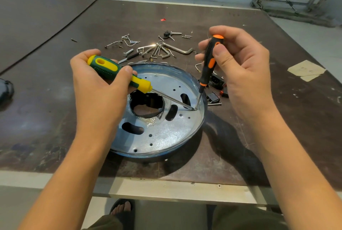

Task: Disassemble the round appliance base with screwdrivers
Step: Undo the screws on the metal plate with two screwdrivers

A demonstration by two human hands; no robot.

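Note:
A round metal appliance base (166, 133) lies on the dark table, its shiny inside facing up with a central hole and several slots. My left hand (96, 89) grips a yellow-and-green screwdriver (118, 72), whose shaft slants down to the right. My right hand (240, 67) holds a black-and-orange screwdriver (209, 63) nearly upright. Both tips meet at one spot on the base's right inner side, near its rim.
Loose screws, bolts and hex keys (159, 48) lie scattered behind the base. Small black electrical parts (215, 89) sit to its right. A dark object (6, 91) is at the left edge, tape patches (305, 70) at the right. The table's front edge (166, 189) is close to me.

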